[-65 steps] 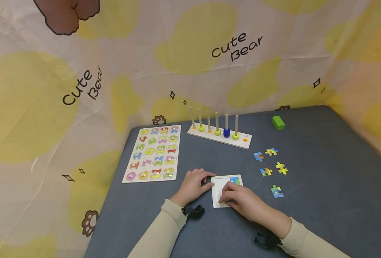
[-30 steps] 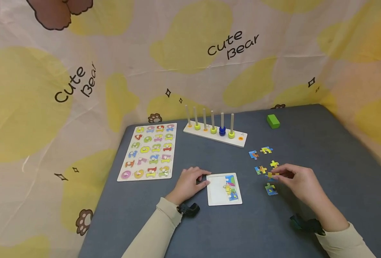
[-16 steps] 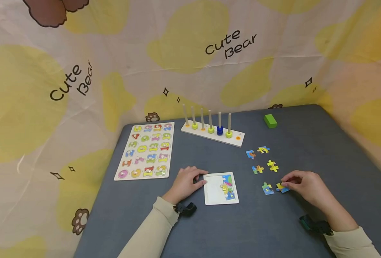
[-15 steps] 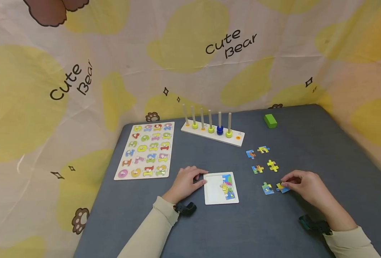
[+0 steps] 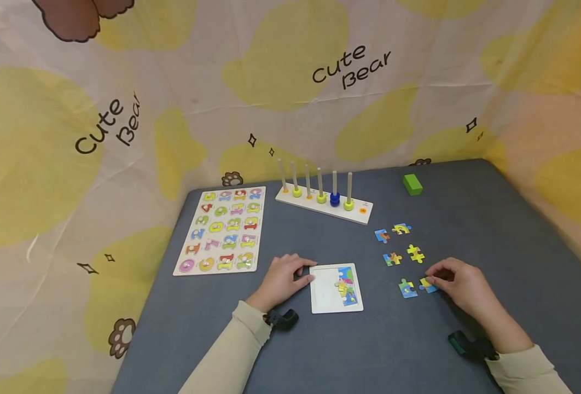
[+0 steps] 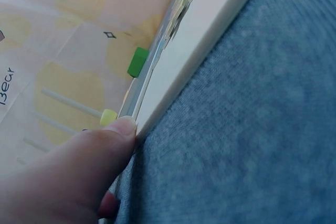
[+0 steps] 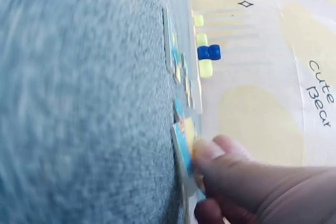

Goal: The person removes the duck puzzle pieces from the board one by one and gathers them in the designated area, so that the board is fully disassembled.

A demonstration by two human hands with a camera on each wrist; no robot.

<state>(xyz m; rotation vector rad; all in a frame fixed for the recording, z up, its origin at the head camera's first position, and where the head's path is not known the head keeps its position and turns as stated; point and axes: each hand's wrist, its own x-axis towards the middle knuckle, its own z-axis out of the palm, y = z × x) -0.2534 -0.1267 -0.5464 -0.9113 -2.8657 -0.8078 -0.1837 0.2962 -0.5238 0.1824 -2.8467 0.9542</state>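
Observation:
A white square puzzle tray [image 5: 325, 295] lies on the table, with joined jigsaw pieces [image 5: 347, 285] along its right side. My left hand [image 5: 283, 279] rests at the tray's left edge, its thumb and index finger touching the rim. In the left wrist view, the thumb [image 6: 113, 137] lies against that rim. To the right of the tray, my right hand [image 5: 465, 282] pinches a blue and yellow jigsaw piece [image 5: 427, 285] low at the table. Just left of it lies a green and blue piece [image 5: 407, 288]. Fingers partly cover the pinched piece.
Several loose jigsaw pieces [image 5: 416, 253] lie beyond the right hand. A number board [image 5: 221, 230] lies at the left. Behind the tray stands a peg board [image 5: 320, 207] with upright rods and rings; a green block [image 5: 412, 185] sits at the back right.
My right hand has moved from over the tray to the loose pieces at the right, then lower with the pinched piece, beside the green and blue one. My left hand stays at the tray.

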